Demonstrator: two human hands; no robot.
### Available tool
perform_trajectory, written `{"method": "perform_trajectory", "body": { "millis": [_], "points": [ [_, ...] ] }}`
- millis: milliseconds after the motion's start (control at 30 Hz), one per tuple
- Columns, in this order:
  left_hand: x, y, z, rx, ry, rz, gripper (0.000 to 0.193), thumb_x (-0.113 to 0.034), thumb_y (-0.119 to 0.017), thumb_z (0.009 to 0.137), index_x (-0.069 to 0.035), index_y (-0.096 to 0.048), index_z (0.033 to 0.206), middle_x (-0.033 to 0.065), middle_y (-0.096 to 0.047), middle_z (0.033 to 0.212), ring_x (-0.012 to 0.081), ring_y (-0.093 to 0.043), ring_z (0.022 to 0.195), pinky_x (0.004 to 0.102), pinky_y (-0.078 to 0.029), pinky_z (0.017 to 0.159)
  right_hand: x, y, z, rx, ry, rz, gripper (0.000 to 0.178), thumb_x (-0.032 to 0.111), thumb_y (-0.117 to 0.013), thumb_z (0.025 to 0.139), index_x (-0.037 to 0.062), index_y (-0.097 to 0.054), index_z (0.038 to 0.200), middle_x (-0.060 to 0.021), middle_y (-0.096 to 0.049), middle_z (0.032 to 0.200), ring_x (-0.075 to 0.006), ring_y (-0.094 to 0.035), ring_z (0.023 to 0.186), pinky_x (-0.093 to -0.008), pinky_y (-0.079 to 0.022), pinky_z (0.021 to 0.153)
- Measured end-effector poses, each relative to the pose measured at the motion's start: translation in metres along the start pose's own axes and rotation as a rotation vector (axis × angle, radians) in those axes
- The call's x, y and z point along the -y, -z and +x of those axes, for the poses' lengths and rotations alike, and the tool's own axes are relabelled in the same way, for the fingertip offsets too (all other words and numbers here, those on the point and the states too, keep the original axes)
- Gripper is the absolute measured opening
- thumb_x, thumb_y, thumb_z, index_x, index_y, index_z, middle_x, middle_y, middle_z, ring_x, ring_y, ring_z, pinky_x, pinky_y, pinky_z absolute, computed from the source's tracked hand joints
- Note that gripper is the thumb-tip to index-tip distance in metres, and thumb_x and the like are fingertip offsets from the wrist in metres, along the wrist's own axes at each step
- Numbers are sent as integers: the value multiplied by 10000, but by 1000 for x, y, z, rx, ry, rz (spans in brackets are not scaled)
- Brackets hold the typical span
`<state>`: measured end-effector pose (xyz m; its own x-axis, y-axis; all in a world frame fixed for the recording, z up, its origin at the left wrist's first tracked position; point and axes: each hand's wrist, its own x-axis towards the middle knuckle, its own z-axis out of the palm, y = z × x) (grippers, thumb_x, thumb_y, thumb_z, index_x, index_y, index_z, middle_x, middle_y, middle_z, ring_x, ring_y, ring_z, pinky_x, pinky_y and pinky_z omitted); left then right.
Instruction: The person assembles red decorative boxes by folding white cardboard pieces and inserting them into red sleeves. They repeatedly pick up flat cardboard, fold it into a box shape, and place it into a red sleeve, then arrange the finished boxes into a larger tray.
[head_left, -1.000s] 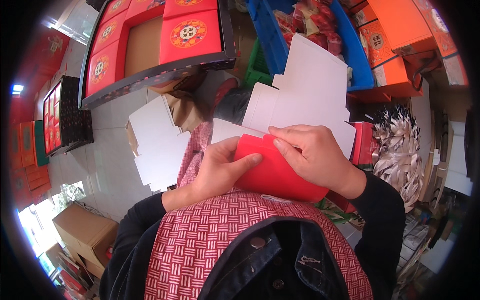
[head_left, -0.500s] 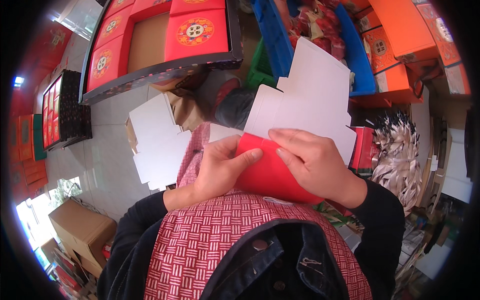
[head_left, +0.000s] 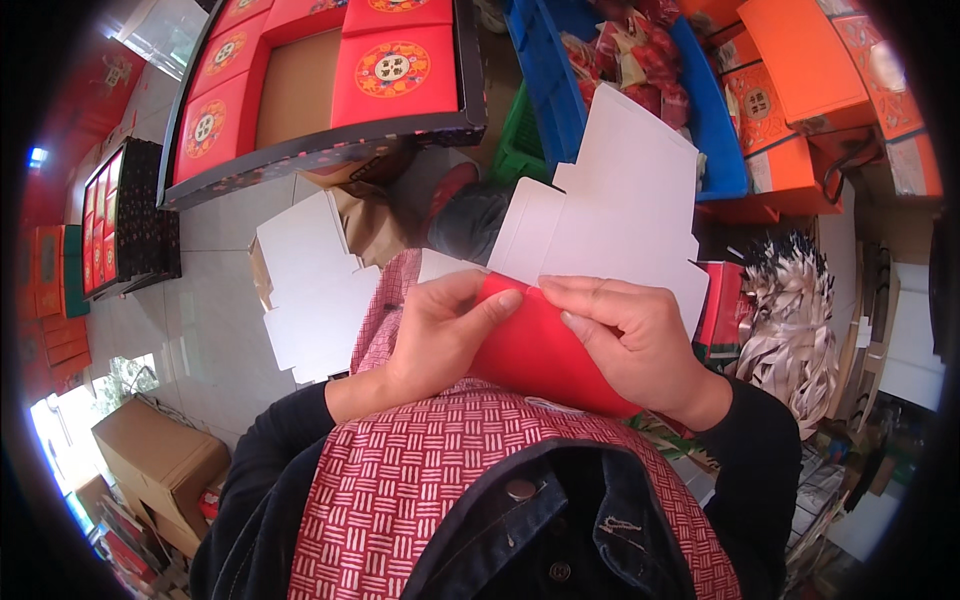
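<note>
A flat die-cut cardboard box blank (head_left: 620, 215) rests at my lap, its white inner face up with flaps and slots along the edges. Its near part is bent over and shows the glossy red outer side. My left hand (head_left: 440, 330) grips the left end of the fold, thumb on the red face. To the right, my right hand (head_left: 640, 345) pinches the same folded edge between thumb and fingers. The undersides of both grips are hidden. More white blanks (head_left: 315, 285) lie left of my knee, beside brown paper.
A dark tray (head_left: 330, 150) of red printed boxes with one vacant compartment stands ahead left. Beyond the blank is a blue crate (head_left: 720, 150) of red-wrapped packets. Orange boxes (head_left: 800, 60) and a bundle of pale ribbons (head_left: 790, 340) stand right; a brown carton (head_left: 160, 460) sits lower left.
My right thumb and fingers have shifted slightly along the folded edge and press closer to it. The left hand keeps nearly the same grip.
</note>
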<state>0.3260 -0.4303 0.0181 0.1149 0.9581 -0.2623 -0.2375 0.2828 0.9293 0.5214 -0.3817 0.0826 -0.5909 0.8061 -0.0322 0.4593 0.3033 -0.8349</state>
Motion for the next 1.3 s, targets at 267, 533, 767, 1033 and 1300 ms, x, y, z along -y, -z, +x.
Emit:
{"method": "perform_trajectory", "body": {
  "millis": [267, 533, 767, 1033, 1300],
  "points": [
    [4, 0, -3, 10, -23, -36, 172, -126, -621, 932, 31, -685, 958, 63, -683, 821, 100, -625, 729, 229, -525, 647, 0, -1, 1, 20, -93, 90, 235, -36, -576, 852, -27, -682, 1061, -194, -683, 1070, -270, -680, 969, -310, -529, 853],
    [5, 1, -3, -4, -63, -56, 150, -88, -631, 918, 30, -681, 997, 75, -698, 857, 103, -640, 749, 220, -530, 667, 2, -2, 4, 6, -103, 157, 240, -59, -570, 840, -28, -689, 1047, -185, -681, 1082, -267, -670, 989, -310, -523, 866],
    [6, 1, -5, -13, -77, -64, 167, -121, -628, 927, 28, -689, 972, 65, -683, 838, 107, -636, 744, 227, -528, 640, 3, -7, 4, 9, -122, 198, 225, -70, -573, 831, -33, -694, 1017, -170, -686, 1077, -255, -672, 975, -308, -525, 853],
    [-24, 11, 18, 50, -60, -10, 164, -127, -655, 911, 31, -675, 950, 40, -676, 804, 81, -613, 713, 207, -493, 636, 18, 61, 4, 124, -101, 59, 565, 59, -720, 761, 25, -547, 1298, -176, -491, 1393, -267, -541, 1215, -359, -434, 985],
    [-104, -20, 101, 348, -92, 460, 220, -194, -671, 884, 22, -650, 918, 37, -657, 769, 78, -613, 663, 213, -490, 619, -14, 88, -59, 235, -204, -79, 849, 132, -695, 783, 29, -232, 1487, -197, -454, 1413, -305, -483, 1279, -349, -375, 1047]
  ]
}}
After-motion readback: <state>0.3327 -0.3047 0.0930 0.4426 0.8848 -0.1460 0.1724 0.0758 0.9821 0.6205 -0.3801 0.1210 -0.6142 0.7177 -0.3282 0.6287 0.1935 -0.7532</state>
